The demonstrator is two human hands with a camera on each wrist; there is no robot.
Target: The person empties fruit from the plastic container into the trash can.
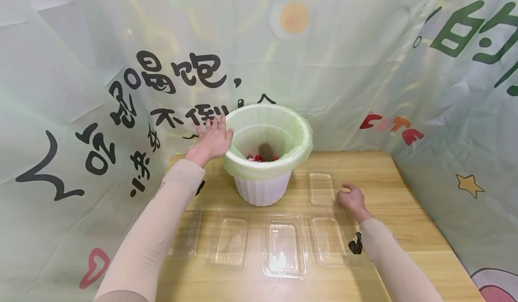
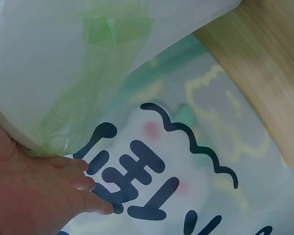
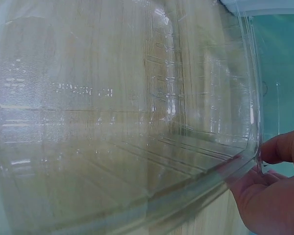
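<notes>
A white bin (image 1: 262, 188) with a pale green liner bag (image 1: 301, 151) folded over its rim stands at the back of the table. Inside it lie a brown rounded thing (image 1: 265, 151) and some small red things (image 1: 257, 158). My left hand (image 1: 213, 139) is at the bin's left rim, fingers straight and spread; the left wrist view shows the hand (image 2: 49, 188) right against the bin's edge. At the right, my right hand (image 1: 351, 198) pinches the corner of a clear plastic container (image 3: 201, 132) between thumb (image 3: 279, 147) and fingers.
Several more clear plastic containers, such as one in the middle (image 1: 284, 272) and one to its left (image 1: 228, 263), stand in a row on the wooden table (image 1: 364, 162) before the bin. Printed cloth (image 1: 344, 90) hangs behind and on both sides.
</notes>
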